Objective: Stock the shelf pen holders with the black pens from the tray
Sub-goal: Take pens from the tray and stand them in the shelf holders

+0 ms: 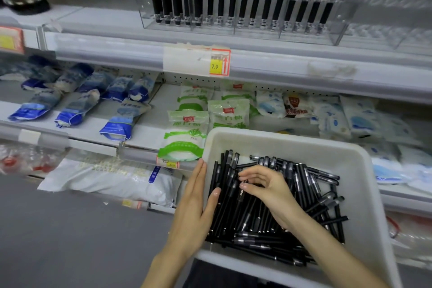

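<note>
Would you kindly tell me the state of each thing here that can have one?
Tray: part full of pens.
Pens: loose heap, lying flat in the tray.
Holder: most slots filled with upright pens.
Left hand: open, flat against the tray's left wall.
Right hand: fingers curled, pinching pens in the heap.

Pens in tray, holders seemingly behind
</note>
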Demonstrator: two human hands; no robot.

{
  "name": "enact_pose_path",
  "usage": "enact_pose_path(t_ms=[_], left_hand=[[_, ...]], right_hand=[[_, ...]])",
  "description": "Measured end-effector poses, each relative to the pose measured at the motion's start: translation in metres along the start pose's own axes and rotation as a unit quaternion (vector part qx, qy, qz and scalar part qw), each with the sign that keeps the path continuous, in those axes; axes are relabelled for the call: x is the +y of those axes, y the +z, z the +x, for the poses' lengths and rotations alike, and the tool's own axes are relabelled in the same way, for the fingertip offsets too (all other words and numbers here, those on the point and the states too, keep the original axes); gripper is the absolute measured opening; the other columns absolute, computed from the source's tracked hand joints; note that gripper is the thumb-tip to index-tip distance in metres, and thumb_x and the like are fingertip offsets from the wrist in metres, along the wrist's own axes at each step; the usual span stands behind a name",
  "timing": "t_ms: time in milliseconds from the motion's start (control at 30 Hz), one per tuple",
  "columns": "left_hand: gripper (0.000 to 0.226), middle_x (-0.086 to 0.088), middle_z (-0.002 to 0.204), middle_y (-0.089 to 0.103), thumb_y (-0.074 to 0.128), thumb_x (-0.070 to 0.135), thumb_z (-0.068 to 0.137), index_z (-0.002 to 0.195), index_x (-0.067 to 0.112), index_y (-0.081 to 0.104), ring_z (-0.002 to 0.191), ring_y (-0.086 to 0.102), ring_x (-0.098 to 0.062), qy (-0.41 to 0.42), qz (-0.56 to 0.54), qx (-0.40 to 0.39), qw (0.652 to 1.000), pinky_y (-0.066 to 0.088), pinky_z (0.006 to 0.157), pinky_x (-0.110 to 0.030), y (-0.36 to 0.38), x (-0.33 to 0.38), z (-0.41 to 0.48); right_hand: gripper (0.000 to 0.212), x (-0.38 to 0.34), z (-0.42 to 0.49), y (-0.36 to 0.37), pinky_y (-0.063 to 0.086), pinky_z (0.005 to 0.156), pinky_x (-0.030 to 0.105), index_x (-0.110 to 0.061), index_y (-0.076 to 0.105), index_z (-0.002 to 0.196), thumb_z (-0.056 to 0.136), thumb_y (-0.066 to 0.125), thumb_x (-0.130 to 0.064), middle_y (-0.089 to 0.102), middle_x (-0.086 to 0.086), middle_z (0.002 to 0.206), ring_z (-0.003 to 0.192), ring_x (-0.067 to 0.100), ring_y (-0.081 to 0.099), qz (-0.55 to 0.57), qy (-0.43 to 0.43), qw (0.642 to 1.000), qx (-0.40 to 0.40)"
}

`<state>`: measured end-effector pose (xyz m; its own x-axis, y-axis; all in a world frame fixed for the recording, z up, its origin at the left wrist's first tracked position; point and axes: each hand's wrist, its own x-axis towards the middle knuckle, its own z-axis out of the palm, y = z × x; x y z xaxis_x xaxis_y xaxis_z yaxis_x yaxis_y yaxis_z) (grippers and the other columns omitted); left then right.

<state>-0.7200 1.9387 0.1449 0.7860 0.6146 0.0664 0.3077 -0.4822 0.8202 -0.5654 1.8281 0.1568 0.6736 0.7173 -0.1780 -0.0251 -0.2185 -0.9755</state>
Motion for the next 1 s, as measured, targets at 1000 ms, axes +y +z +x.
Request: enact_pose_path(t_ms=[1000], left_hand=[[0.067,-0.010,0.154,0.026,0.042,0.039,0.098,0.151,0.008,0.017,0.141,0.025,-0.022,0.132,0.069,0.290,0.945,0.019,0.117,-0.035,-0.162,0.119,0.170]], right_hand=[[0.040,-0.343,0.045,-0.008,0.054,0.089,0.029,-0.019,0.047,0.121,0.088,0.062,-0.003,0.056,-0.004,0.107,0.098,0.008,0.063,-0.099,-0.529,0.824,0.179]])
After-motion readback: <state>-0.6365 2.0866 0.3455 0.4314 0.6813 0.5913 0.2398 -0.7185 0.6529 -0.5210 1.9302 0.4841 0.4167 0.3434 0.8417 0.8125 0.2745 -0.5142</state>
